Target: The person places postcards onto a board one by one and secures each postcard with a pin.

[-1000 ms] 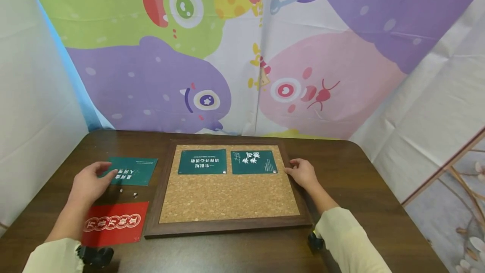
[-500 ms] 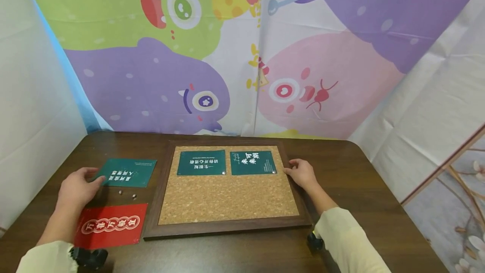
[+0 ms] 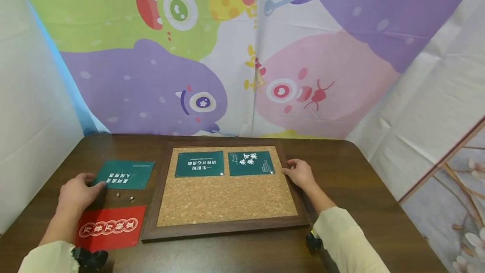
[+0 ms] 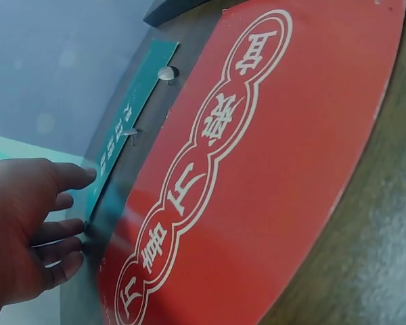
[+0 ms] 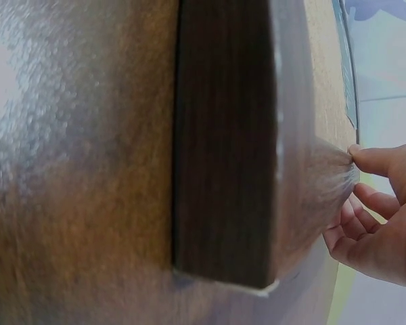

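Note:
My left hand [image 3: 77, 193] is at the left end of a loose green card [image 3: 133, 176], thumb and fingers apart and loosely bent. In the left wrist view the thumb tip overlaps the card's edge, with the other fingers [image 4: 57, 247] beside its near corner. Two small metal pushpins [image 3: 131, 199] lie between this card and a red card [image 3: 110, 227] with white lettering. My right hand [image 3: 301, 174] grips the right side of a wood-framed cork board [image 3: 227, 201], thumb on top of the frame. Two green cards [image 3: 200, 164] are on the board's far half.
The dark wooden table [image 3: 235, 252] runs back to a cartoon-printed curtain [image 3: 242, 54]. White cloth [image 3: 34, 75] hangs at the left side. Black wrist devices [image 3: 90, 259] are worn below both sleeves [image 3: 346, 239].
My left hand has drawn back leftward from over the loose green card to its left end. The cards, pushpins and board stay put, and my right hand keeps its grip.

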Action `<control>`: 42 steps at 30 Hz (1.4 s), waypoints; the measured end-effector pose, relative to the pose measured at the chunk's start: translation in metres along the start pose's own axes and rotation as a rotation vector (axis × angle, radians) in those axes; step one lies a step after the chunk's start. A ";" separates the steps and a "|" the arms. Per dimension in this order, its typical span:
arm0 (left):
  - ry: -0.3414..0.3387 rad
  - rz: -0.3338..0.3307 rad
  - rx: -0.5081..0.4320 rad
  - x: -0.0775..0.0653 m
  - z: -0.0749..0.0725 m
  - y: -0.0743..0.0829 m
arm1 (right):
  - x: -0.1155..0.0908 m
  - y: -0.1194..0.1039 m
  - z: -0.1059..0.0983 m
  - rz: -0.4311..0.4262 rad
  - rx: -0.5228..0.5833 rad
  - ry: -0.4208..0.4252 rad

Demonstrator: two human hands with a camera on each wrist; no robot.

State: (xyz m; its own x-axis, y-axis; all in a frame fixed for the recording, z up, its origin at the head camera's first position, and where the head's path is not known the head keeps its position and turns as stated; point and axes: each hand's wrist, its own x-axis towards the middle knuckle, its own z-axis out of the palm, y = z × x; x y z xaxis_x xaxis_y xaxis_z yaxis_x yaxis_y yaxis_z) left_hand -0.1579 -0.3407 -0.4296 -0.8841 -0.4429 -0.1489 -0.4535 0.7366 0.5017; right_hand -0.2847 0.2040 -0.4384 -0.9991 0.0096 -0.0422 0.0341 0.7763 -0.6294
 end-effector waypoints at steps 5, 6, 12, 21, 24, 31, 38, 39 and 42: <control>0.004 -0.003 0.022 0.000 0.002 0.002 | -0.001 0.000 0.001 0.002 -0.001 -0.001; 0.007 -0.003 0.028 0.001 0.002 0.003 | -0.001 0.000 0.001 0.002 -0.002 0.002; 0.006 -0.010 0.050 0.002 0.003 0.005 | -0.001 -0.001 0.001 -0.002 -0.001 0.001; -0.058 -0.023 0.080 0.009 -0.001 0.003 | 0.001 0.000 0.002 0.003 -0.001 -0.004; -0.067 -0.035 0.064 0.009 -0.003 0.002 | 0.002 0.000 0.003 0.003 0.002 -0.009; -0.109 -0.061 -0.037 0.009 -0.007 -0.002 | 0.002 -0.001 0.004 0.005 0.002 -0.004; -0.058 -0.113 -0.188 0.010 -0.007 -0.006 | 0.001 -0.002 0.002 0.009 0.005 -0.003; -0.053 -0.116 -0.218 0.010 -0.008 -0.007 | 0.001 -0.002 0.002 0.009 0.006 -0.003; -0.067 -0.141 -0.336 0.012 -0.007 -0.010 | 0.001 -0.001 0.001 0.005 0.008 -0.004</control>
State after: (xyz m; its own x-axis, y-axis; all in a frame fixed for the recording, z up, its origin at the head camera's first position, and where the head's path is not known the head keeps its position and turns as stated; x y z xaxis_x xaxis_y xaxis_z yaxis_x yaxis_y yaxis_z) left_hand -0.1632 -0.3573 -0.4304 -0.8259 -0.4854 -0.2870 -0.5194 0.4567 0.7222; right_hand -0.2859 0.2027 -0.4383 -0.9988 0.0107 -0.0480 0.0388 0.7713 -0.6353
